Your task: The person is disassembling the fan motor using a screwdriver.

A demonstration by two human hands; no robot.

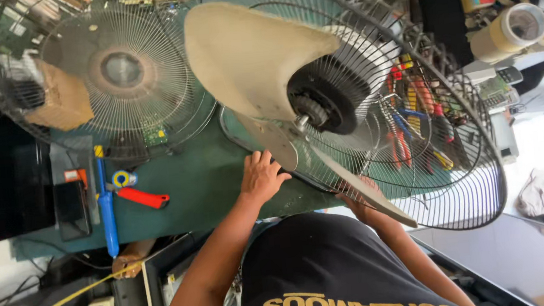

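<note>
The left hand [262, 175] rests fingers-spread on the rim of the rear wire guard [477, 174], pressing rather than gripping. The right hand [360, 199] sits mostly behind a beige plastic blade [247, 60]; it seems to grasp the guard's edge, though I cannot tell for sure. The fan lies on the green workbench [196, 186], its black hub [326, 99] and shaft pointing toward the camera. The detached front grille [108, 75] lies nearby.
</note>
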